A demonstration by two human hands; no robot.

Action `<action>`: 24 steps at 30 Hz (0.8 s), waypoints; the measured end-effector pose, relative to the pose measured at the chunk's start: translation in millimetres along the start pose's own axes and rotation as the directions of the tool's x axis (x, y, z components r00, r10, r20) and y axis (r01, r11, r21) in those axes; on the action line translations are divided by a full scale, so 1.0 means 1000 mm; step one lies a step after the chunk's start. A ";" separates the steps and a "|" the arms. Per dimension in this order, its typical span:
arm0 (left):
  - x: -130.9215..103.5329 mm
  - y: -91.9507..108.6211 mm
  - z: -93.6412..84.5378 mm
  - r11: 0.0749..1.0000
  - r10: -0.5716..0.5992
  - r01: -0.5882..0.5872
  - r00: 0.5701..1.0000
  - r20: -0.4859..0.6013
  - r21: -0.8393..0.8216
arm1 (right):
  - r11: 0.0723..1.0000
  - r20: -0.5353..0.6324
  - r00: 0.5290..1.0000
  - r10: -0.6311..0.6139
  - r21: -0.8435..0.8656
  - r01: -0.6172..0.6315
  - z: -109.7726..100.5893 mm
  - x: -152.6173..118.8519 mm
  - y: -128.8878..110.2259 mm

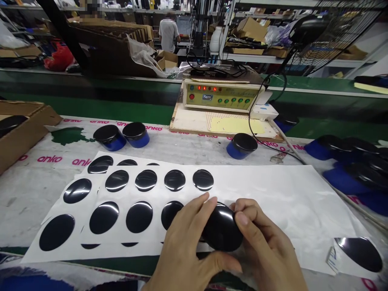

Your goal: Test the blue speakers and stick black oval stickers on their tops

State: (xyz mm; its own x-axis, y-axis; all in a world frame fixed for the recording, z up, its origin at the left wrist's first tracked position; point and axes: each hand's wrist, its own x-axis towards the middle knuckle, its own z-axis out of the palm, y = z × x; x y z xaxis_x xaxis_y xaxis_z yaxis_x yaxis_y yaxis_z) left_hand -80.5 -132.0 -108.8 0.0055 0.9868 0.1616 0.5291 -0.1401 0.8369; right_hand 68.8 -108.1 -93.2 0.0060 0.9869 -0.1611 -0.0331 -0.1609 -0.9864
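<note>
A glossy black disc (223,228) is between my two hands near the bottom centre. My left hand (189,242) curves round its left side, fingers along the upper left edge and thumb below. My right hand (266,242) pinches its right edge between thumb and fingers. What lies beneath the disc is hidden. White sheets (273,194) lie under my hands, with several round black stickers (139,217) in rows on the left part. Another black sticker (359,252) on a white piece lies at the lower right.
Blue cylinders with black tops (241,146) stand behind the sheets, and several more are grouped at the right. A control box (222,97) with cables sits on a board. An open cardboard box (27,129) is at the left. A person (169,34) is in the far background.
</note>
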 end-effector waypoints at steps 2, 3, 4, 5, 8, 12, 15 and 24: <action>0.001 -0.005 -0.003 0.990 0.126 -0.129 0.990 0.058 0.058 | 1.000 0.013 1.000 0.001 0.020 -0.002 0.000 -0.001 0.001; 0.001 -0.007 -0.004 0.983 0.154 -0.160 0.985 0.077 0.084 | 1.000 0.017 1.000 0.005 0.030 -0.005 -0.001 -0.001 0.002; 0.002 -0.008 -0.005 0.979 0.168 -0.177 0.982 0.088 0.105 | 0.999 0.019 1.000 0.008 0.038 -0.008 -0.002 0.000 0.002; 0.002 -0.008 -0.006 0.976 0.172 -0.182 0.981 0.092 0.118 | 0.999 0.020 1.000 0.009 0.051 -0.010 -0.004 0.000 0.001; 0.003 -0.006 -0.007 0.975 0.169 -0.182 0.979 0.110 0.127 | 0.994 0.008 1.000 -0.003 0.105 0.002 -0.012 0.003 -0.004; 0.001 -0.004 -0.004 0.997 0.072 -0.075 0.993 0.091 0.032 | 0.993 -0.088 0.992 -0.087 0.078 0.094 -0.021 0.008 -0.012; 0.001 -0.001 0.000 0.989 -0.108 0.111 0.994 0.036 -0.100 | 0.993 -0.090 0.989 -0.115 -0.003 0.115 -0.017 0.009 -0.009; 0.006 0.008 0.001 0.936 -0.293 0.296 0.955 0.046 -0.189 | 0.994 0.002 0.997 -0.083 -0.072 0.083 -0.001 0.004 -0.002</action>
State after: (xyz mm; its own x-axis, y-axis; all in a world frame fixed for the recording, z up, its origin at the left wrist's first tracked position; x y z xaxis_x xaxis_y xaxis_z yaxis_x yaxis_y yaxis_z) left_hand -75.8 -127.5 -101.5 -0.1110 0.9872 -0.1149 0.3365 0.1461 0.9303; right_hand 70.3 -103.3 -91.5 0.0065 0.9969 -0.0790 0.0394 -0.0792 -0.9961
